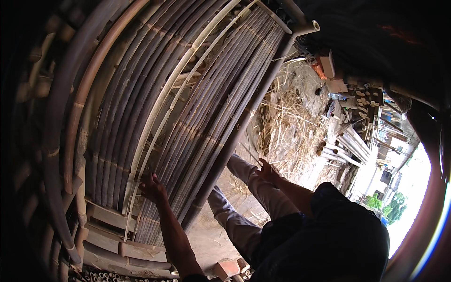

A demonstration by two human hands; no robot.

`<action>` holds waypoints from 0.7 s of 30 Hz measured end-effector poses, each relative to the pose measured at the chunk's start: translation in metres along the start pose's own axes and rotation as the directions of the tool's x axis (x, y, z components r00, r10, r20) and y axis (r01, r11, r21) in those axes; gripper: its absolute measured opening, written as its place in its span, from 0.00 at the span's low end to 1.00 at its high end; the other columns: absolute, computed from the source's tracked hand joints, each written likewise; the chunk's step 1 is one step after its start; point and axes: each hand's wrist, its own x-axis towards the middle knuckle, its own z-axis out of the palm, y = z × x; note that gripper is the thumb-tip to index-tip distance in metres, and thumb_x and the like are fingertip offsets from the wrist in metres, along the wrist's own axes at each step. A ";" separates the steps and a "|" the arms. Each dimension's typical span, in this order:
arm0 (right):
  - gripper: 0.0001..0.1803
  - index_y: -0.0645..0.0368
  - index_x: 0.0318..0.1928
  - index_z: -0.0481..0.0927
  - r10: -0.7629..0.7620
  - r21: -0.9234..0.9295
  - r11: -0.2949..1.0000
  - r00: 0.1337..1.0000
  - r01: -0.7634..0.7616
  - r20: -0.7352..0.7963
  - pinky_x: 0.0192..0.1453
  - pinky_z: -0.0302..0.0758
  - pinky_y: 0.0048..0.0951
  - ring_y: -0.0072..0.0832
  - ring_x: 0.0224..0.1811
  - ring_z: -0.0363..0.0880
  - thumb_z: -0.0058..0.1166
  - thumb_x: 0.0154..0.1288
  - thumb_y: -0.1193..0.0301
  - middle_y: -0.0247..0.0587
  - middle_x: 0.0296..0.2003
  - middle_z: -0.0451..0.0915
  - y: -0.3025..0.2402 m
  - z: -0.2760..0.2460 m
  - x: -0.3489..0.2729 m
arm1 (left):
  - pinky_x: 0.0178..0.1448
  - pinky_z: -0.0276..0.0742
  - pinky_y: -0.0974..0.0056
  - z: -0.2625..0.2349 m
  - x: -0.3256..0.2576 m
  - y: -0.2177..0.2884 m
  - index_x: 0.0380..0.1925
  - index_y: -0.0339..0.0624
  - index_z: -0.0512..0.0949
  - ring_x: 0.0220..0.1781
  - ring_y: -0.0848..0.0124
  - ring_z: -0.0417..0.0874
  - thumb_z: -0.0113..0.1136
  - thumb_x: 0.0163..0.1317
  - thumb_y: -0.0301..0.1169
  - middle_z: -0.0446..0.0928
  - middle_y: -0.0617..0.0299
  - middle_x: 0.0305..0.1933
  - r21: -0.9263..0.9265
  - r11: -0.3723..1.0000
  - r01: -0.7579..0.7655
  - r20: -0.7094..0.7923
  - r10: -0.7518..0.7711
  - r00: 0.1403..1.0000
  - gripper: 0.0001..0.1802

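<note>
Directly ahead, the left hand pinches a pale split bamboo strip on the big panel of dark bamboo poles, whose long axis runs up and away, while the right hand, grip unclear, hovers well apart.

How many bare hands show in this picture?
2. The left hand touches the curved panel of dark bamboo poles; the right hand is by the grey-trousered knee. Others may be hidden.
</note>
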 end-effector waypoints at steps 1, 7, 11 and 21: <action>0.40 0.59 0.67 0.62 0.011 -0.007 1.000 1.000 -0.011 0.011 0.43 0.76 0.44 0.44 0.36 0.81 0.61 0.56 0.60 0.50 0.31 0.81 -0.001 -0.001 -0.002 | 0.58 0.67 0.39 -0.001 -0.001 0.001 0.57 0.61 0.76 0.58 0.54 0.71 0.45 0.72 0.52 0.74 0.56 0.56 0.026 1.000 -0.001 0.006 0.001 1.000 0.21; 0.40 0.57 0.69 0.61 0.050 -0.062 0.997 0.998 -0.047 0.048 0.49 0.76 0.46 0.49 0.42 0.81 0.58 0.56 0.60 0.54 0.36 0.82 -0.009 -0.015 -0.011 | 0.62 0.65 0.41 -0.007 -0.022 0.019 0.69 0.58 0.64 0.62 0.52 0.68 0.42 0.71 0.56 0.69 0.50 0.65 0.080 0.995 -0.052 0.002 0.052 0.999 0.31; 0.40 0.56 0.69 0.61 0.034 -0.105 0.994 0.996 -0.025 0.080 0.53 0.76 0.48 0.52 0.46 0.81 0.56 0.56 0.60 0.56 0.40 0.83 -0.016 -0.024 -0.008 | 0.67 0.62 0.43 0.002 -0.033 0.014 0.72 0.45 0.57 0.67 0.49 0.66 0.43 0.71 0.56 0.61 0.47 0.71 0.076 0.991 -0.112 -0.123 0.120 0.985 0.37; 0.37 0.67 0.63 0.67 0.172 0.040 0.984 0.984 -0.174 0.033 0.56 0.75 0.43 0.53 0.52 0.79 0.56 0.52 0.64 0.65 0.47 0.80 0.048 -0.035 -0.008 | 0.61 0.68 0.45 -0.003 -0.042 0.016 0.64 0.40 0.65 0.62 0.47 0.72 0.52 0.67 0.40 0.71 0.44 0.60 -0.258 0.892 -0.371 -0.274 0.301 0.913 0.28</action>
